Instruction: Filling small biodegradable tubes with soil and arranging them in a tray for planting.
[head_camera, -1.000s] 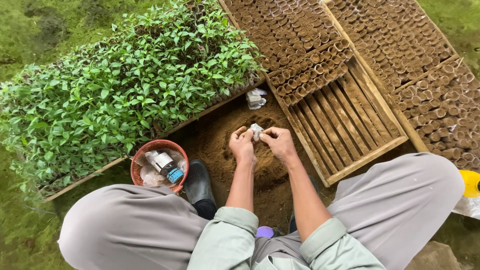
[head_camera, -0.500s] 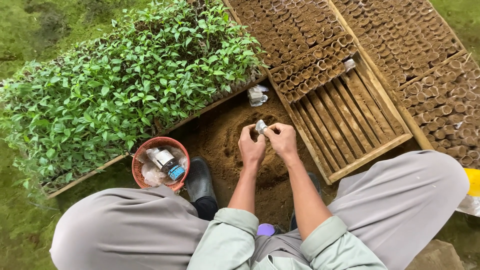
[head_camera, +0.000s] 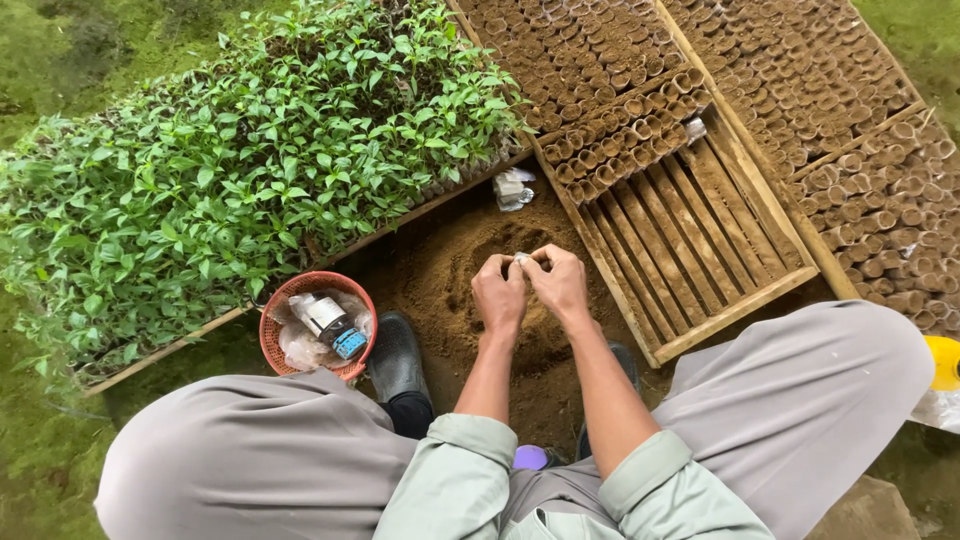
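Note:
My left hand (head_camera: 499, 295) and my right hand (head_camera: 560, 283) meet over a mound of brown soil (head_camera: 470, 262), fingertips pinched together on a small pale plastic pot bag (head_camera: 521, 260). Most of the bag is hidden by my fingers. To the right lies a wooden slatted tray (head_camera: 700, 250), its far end packed with several soil-filled pot bags (head_camera: 625, 120). A crumpled bunch of pale bags (head_camera: 512, 188) lies on the soil just beyond my hands.
A bed of green seedlings (head_camera: 230, 190) fills the left side. An orange basket (head_camera: 318, 325) holding a bottle and plastic sits by my left knee. More trays of filled pots (head_camera: 850, 110) stretch to the right. A yellow object (head_camera: 943, 362) shows at the right edge.
Both hands have dropped lower and closer to the soil mound, still holding the small bag between the fingertips.

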